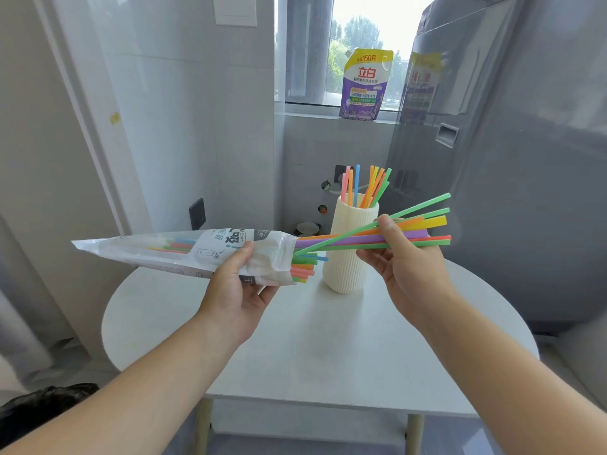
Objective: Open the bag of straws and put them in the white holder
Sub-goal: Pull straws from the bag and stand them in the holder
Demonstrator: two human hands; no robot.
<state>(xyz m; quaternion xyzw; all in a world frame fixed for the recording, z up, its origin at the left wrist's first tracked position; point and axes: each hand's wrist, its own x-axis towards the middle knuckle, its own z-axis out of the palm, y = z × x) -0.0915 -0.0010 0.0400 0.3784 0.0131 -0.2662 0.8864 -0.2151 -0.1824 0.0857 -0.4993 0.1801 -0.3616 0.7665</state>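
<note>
My left hand (241, 285) grips the white printed straw bag (184, 252) near its open mouth and holds it level above the table. Short coloured straw ends (303, 267) poke out of that mouth. My right hand (405, 257) pinches a bunch of straws (423, 229), green, purple, orange and yellow, partly drawn out of the bag to the right. Behind them the ribbed white holder (345, 274) stands upright on the table, with several straws (364, 187) sticking up out of it.
The round white table (312, 343) carries the holder near its far side. A grey appliance (525, 159) rises close on the right. On the window sill stands a purple detergent pouch (364, 85). White tiled walls close in on the left.
</note>
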